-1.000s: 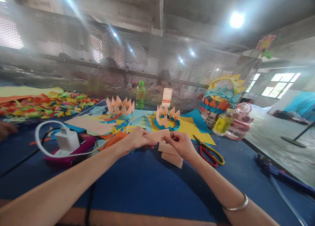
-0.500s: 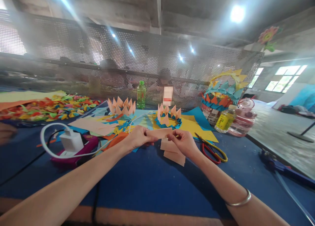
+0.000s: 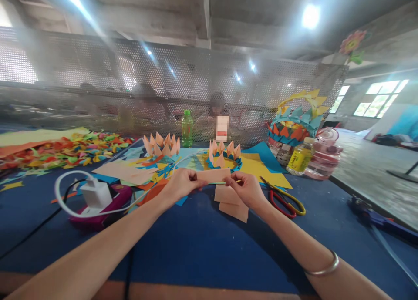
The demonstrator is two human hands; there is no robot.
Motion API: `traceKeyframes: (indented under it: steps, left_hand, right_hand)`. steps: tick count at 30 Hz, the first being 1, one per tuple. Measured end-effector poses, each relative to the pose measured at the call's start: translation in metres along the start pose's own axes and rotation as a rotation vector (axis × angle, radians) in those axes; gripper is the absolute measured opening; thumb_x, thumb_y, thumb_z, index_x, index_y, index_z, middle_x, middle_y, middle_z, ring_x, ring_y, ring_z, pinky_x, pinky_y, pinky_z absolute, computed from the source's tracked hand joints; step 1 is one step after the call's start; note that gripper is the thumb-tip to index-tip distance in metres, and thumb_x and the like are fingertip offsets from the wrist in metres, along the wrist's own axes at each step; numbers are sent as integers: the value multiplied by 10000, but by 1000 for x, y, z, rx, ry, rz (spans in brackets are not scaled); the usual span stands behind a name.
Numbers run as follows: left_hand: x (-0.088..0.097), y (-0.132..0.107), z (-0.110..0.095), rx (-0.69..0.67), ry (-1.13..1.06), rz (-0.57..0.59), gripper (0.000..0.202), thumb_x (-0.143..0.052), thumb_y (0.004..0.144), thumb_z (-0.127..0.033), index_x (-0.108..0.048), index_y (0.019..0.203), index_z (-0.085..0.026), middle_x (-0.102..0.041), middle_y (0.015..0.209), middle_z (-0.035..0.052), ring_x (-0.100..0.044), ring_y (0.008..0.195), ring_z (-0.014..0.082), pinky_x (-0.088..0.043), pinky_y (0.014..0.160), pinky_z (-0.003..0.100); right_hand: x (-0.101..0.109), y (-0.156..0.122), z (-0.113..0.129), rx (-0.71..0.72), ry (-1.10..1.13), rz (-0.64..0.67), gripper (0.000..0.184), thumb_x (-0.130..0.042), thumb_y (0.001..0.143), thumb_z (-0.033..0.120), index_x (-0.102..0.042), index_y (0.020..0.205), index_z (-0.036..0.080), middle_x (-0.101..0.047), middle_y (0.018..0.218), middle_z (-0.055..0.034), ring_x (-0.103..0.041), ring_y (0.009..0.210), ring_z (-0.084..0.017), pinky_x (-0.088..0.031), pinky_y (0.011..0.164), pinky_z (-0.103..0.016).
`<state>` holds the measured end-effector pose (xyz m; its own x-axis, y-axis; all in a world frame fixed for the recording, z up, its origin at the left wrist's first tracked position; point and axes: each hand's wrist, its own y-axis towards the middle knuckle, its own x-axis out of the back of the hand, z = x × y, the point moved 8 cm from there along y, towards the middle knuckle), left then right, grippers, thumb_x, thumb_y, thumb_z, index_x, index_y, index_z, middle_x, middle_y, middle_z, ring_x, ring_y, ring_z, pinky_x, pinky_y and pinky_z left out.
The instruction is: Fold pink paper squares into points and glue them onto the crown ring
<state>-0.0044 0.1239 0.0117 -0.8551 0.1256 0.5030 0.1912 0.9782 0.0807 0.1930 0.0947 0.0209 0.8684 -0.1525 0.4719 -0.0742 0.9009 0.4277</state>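
Paper strip (image 3: 214, 175): peach, matt, smooth.
Loose sheets (image 3: 233, 204) below it: the same matt peach paper.
Desk cover (image 3: 196, 243): dark blue, matt, cloth-like.
Folded crowns (image 3: 161, 145) toward the far edge: matt coloured paper.
Scissors (image 3: 287, 200): glossy red and yellow plastic handles.
Charger (image 3: 96, 193) on the desk's left side: white plastic, smooth, low sheen.
Bottle (image 3: 187, 128) at the far edge: green translucent plastic.
Screen (image 3: 130, 82) behind the desk: perforated metal, dull grey.
Bangle (image 3: 323, 268): polished metal.

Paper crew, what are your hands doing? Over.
Both pinching: left hand and right hand at either end of the peach paper strip. Spare peach pieces lie beneath. Scissors near right hand, not touching.
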Motion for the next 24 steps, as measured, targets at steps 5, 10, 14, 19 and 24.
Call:
traceKeyframes:
  steps: [5, 10, 14, 19, 24]
  left_hand:
    - [2, 4, 4, -34, 48, -25, 376, -768, 598, -470, -582, 482, -164, -605, 459, -3, -444, 404, 95, -280, 427, 211]
    - [-3, 4, 3, -35, 8, 14, 367, -746, 624, -450, -548, 491, -171, -636, 495, 14, -534, 438, 120, -341, 440, 208]
    - [-6, 5, 4, -39, -28, 36, 293, -683, 696, -402, -595, 547, -166, -680, 561, 39, -570, 463, 133, -415, 478, 225]
    - [-3, 3, 1, -50, -57, 14, 260, -691, 692, -342, -579, 528, -174, -659, 523, 19, -568, 460, 128, -423, 475, 216]
    - [-2, -1, -8, -29, -170, -1, 228, -689, 698, -332, -600, 568, -167, -644, 556, 10, -627, 556, 152, -475, 507, 224]
  right_hand:
    - [0, 1, -1, -6, 20, -9, 329, -548, 805, 449, -634, 651, 171, -660, 624, -31, -573, 572, -153, -411, 565, -253]
    - [-1, 2, -4, -3, 50, -13, 315, -495, 828, 428, -631, 692, 178, -692, 668, -44, -617, 618, -169, -447, 603, -267]
    - [1, 2, -5, -2, 46, -33, 304, -498, 829, 413, -627, 687, 178, -698, 679, -49, -629, 647, -178, -457, 638, -279]
    - [1, 2, -6, -1, 36, -43, 302, -502, 835, 424, -633, 712, 181, -700, 695, -46, -635, 673, -184, -449, 646, -275]
    - [2, 2, -9, -1, 15, -65, 285, -485, 846, 418, -616, 745, 186, -691, 710, -41, -625, 678, -181, -437, 636, -268]
